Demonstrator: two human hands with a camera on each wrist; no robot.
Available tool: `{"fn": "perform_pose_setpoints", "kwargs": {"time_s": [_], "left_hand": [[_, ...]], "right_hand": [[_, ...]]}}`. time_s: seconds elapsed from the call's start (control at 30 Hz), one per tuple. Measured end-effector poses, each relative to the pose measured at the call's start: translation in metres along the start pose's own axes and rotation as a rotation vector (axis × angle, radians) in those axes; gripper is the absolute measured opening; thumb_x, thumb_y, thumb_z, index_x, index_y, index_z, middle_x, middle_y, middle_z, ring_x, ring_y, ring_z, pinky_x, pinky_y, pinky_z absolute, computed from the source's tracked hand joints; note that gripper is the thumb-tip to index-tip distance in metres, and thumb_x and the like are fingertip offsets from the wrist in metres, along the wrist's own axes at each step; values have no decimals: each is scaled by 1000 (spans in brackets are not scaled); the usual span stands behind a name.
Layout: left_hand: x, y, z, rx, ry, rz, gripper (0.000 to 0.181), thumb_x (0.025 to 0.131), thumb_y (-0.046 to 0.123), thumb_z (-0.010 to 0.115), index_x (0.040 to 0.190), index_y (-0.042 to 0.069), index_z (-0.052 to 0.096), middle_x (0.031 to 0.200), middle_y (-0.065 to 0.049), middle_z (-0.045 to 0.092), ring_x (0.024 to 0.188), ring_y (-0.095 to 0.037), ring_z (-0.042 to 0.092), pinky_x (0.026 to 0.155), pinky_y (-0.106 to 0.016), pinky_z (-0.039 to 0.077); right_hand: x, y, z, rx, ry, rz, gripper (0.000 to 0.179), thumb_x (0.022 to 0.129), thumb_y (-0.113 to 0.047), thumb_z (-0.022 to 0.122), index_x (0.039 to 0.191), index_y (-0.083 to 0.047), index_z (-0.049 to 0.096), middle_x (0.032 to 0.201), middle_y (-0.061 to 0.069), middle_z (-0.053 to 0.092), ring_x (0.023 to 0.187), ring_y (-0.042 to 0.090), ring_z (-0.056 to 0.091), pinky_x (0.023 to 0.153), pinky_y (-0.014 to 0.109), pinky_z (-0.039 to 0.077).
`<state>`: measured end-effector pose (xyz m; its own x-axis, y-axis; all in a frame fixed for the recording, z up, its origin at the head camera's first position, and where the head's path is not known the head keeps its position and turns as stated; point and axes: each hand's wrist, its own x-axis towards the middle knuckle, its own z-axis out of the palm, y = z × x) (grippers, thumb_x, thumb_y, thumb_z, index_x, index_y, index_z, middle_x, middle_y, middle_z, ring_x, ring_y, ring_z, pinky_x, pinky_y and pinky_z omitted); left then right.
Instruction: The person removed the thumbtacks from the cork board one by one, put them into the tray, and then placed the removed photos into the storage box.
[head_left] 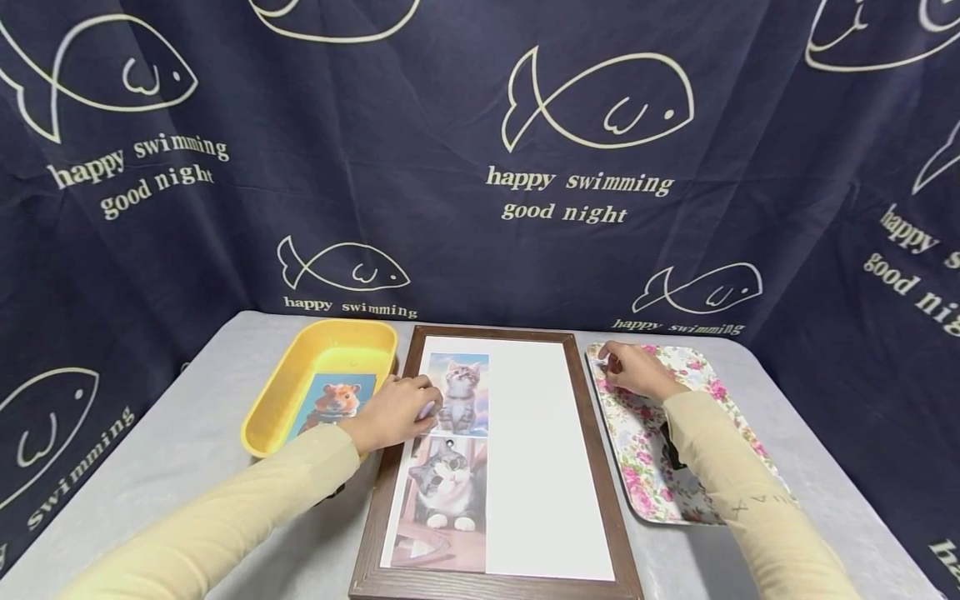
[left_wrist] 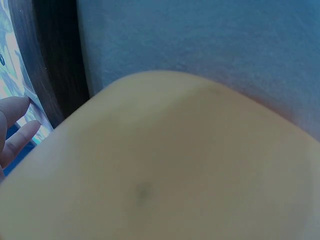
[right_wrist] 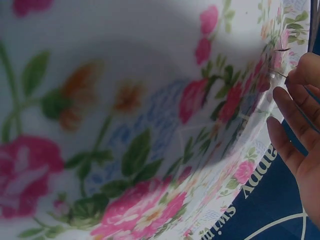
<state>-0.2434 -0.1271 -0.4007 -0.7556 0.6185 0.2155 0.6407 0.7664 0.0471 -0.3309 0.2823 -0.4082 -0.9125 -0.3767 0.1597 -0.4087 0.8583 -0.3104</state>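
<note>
My left hand (head_left: pixel 397 410) rests over the left side of a brown wooden frame (head_left: pixel 592 442) with a white board. Its fingertips touch the left edge of a kitten picture (head_left: pixel 461 392). Below that lies a grey-and-white cat picture (head_left: pixel 446 500), with a small dark round spot near its top. At the far left corner of a flowered tray (head_left: pixel 641 492), my right hand (head_left: pixel 637 369) pinches a thin pin-like piece (right_wrist: pixel 278 72) between thumb and finger. A second thin dark piece (right_wrist: pixel 282 49) shows close by in the right wrist view.
Left of the frame stands a yellow tub (head_left: pixel 273 408) with a hamster picture (head_left: pixel 333 396) in it. A black object (head_left: pixel 672 450) on the tray is partly hidden by the right sleeve. A dark blue fish-print curtain (head_left: pixel 450 150) hangs behind the grey-covered table (head_left: pixel 202 400).
</note>
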Motion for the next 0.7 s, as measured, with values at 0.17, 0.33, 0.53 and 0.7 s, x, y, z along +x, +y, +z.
{"fn": "perform_pose_setpoints", "kwargs": {"time_s": [0.17,0.33,0.53,0.7], "left_hand": [[0,-1,1,-2,-4,-5,17,81,26,67,94,17,64,89,0,60,77,-18,59,72,-38,39],[0,-1,2,-2,-3,1,17,81,26,67,95,17,64,88,0,60,77,-18,59,73,-39,40],[0,-1,2,5,-3,1,16,81,27,67,94,18,64,87,1,59,77,-18,58,73,-39,40],[0,-1,1,13,4,5,16,80,27,67,93,18,64,85,2,58,75,-17,58,73,-39,41]], "right_hand": [[-2,2,0,33,-4,18,30,70,-2,63,100,0,58,73,5,58,60,11,49,54,27,39],[-5,5,-1,27,-18,29,31,70,-2,65,100,-1,58,72,4,57,59,11,47,53,27,37],[-5,5,-2,18,-24,26,32,69,-4,67,100,-2,58,72,2,57,60,11,48,54,27,37],[-3,3,-4,11,-9,20,31,69,-5,67,99,-1,58,73,3,59,61,11,50,56,27,39]]}}
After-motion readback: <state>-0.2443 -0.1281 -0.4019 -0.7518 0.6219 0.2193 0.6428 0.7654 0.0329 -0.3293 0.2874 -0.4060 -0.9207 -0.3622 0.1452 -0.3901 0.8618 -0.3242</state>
